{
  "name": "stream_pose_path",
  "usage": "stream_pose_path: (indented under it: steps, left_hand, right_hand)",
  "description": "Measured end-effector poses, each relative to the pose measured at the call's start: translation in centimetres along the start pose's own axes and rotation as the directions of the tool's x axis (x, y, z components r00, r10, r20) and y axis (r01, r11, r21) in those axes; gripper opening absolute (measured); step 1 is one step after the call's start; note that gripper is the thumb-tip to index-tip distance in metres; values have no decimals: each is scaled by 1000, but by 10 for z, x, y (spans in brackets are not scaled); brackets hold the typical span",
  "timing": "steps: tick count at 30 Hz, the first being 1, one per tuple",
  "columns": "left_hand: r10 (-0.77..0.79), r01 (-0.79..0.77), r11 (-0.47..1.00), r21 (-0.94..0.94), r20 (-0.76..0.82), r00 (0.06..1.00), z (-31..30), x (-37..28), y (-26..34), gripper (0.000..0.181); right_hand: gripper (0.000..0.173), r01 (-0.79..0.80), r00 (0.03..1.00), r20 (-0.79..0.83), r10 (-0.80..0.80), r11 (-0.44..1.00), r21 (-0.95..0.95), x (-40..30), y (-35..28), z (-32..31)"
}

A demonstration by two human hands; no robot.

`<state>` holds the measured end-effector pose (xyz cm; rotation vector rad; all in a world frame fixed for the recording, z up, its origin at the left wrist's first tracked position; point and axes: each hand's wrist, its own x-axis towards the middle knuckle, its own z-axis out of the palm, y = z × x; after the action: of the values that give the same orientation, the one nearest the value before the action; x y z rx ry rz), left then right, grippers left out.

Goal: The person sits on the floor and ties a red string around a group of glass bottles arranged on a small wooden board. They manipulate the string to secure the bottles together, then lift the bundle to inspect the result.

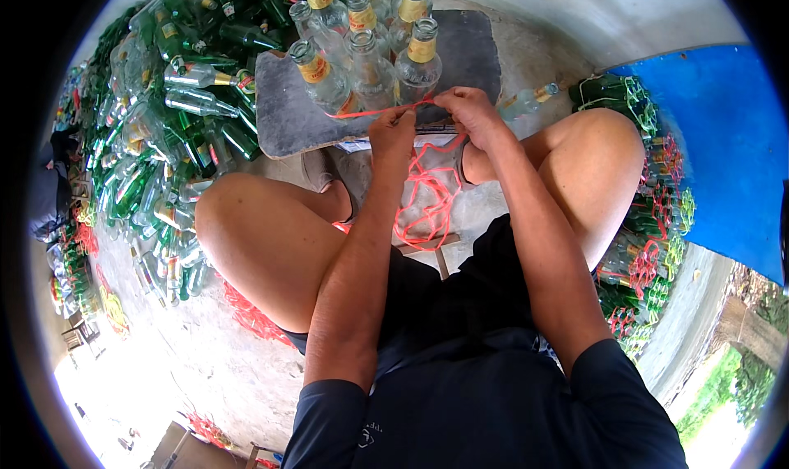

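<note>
Several clear glass bottles (373,77) with yellow neck labels stand upright in a tight group on a dark board (280,111) with rounded corners. Red plastic twine (360,114) runs low along the near side of the group. My left hand (394,124) pinches the twine close to the board's near edge. To its right, my right hand (465,108) grips the same twine between thumb and fingers. From there the twine hangs down to a loose tangle (431,204) on the floor between my feet.
Loose green and clear bottles (185,99) are heaped at the left. One clear bottle (530,101) lies right of the board. Tied bundles of bottles (647,222) line the right side, beside a blue panel (727,148). More red twine (253,312) lies under my left thigh.
</note>
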<state>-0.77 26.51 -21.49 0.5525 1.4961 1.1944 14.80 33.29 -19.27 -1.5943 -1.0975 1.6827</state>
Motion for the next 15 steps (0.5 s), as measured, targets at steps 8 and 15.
stream_pose_path:
  steps: [8,15]
  left_hand:
    - [-240,242,970,-23,62,969,-2,3,18,15]
    - [-315,335,928,-160,141,939,-2,15,15,5]
  right_hand:
    - [20,167,986,39,-162,965,-203,1,1,-3]
    - [14,107,993,-47,-108,994,-23,-3,0,7]
